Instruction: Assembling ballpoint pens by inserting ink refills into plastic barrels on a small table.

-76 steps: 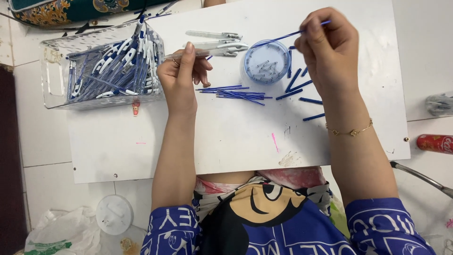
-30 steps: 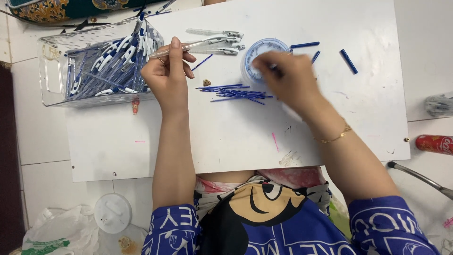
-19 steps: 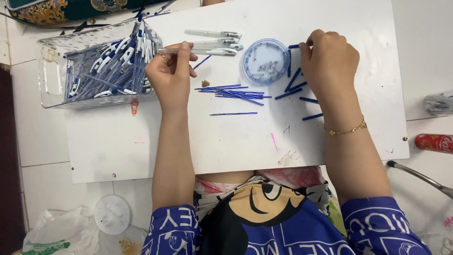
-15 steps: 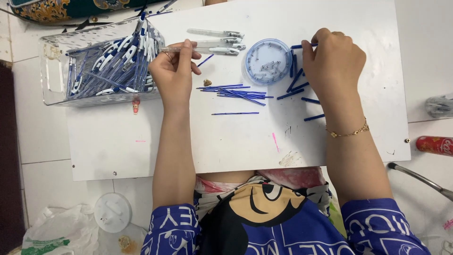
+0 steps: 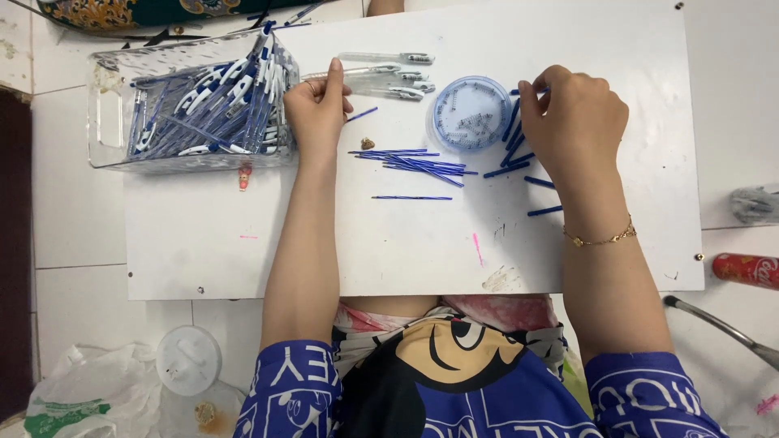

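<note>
While the left hand (image 5: 316, 105) pinches a clear pen barrel (image 5: 357, 75) between thumb and fingers, the barrel lies with its long axis running away to the right of that grip, toward a small row of other clear barrels (image 5: 398, 73) which are just beyond the fingertips. The right hand (image 5: 572, 118) is curled over a few loose blue refill tubes (image 5: 511, 142); its fingers are bent together on them, but from above I cannot tell if they really pinch one. These tubes lie just beside and under this hand, on its left, at slanted angles, so the right hand is clearly the nearer one to them.

Between the two hands stands a round blue lid (image 5: 471, 113), shallow and translucent, with tiny springs inside; it is just beside the right fingertips. Below it, nearer to the left grip, a bundle of thin blue refills (image 5: 410, 161) lies almost level, and one single refill (image 5: 412, 198) lies apart, closer to the body.

Left of the left hand, a clear plastic tray (image 5: 109, 122) holds many finished blue and white pens (image 5: 211, 105), glossy and crossed over each other. All rests on a white board (image 5: 243, 243), matt and a little stained with pink marks.
</note>
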